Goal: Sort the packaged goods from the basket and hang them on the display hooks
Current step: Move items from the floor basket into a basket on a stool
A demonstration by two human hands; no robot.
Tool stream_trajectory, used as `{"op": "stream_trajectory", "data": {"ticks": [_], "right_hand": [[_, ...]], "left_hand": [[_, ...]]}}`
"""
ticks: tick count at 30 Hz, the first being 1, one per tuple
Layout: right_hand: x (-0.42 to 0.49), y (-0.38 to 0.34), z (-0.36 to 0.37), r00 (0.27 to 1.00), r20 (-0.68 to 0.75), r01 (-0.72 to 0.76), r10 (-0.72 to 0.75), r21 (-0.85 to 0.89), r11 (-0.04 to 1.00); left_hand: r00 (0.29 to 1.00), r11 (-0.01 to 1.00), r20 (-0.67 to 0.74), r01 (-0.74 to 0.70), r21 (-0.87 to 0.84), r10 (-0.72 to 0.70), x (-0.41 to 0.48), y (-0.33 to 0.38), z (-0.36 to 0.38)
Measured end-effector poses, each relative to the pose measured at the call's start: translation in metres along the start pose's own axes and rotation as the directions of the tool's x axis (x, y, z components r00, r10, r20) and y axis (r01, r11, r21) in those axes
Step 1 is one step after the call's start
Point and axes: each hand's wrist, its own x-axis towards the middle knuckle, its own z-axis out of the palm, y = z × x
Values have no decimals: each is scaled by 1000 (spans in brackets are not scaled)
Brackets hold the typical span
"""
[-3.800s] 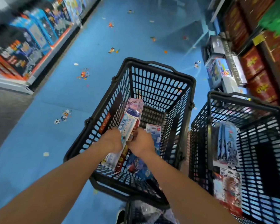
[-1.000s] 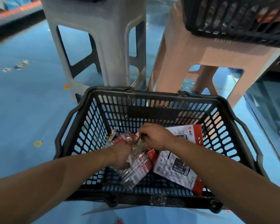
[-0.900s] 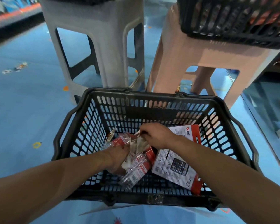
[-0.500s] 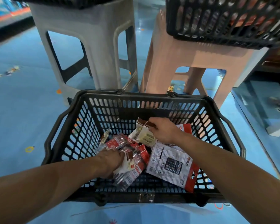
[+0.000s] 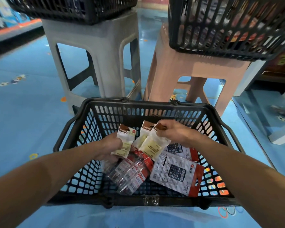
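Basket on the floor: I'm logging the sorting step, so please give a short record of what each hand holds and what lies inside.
left hand: grips one brown-topped packet
right hand: pinches matching packets by their tops, two it seems
basket: stands on the blue floor
inside: calculator packs and clear red-labelled packs
behind: grey stool, pink stool

Packets (image 5: pixel 152 143) in hands (image 5: pixel 176 132), inside basket (image 5: pixel 148 105)
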Motion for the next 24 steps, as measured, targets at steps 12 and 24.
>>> {"op": "stream_trajectory", "data": {"ticks": [12, 24], "right_hand": [[11, -18, 37, 996, 31, -84, 78, 291, 953], [12, -10, 51, 998, -6, -60, 61, 104, 993]], "left_hand": [[968, 955, 250, 48, -293, 28, -12, 16, 8], [951, 983, 307, 83, -166, -28, -5, 15, 14]]}}
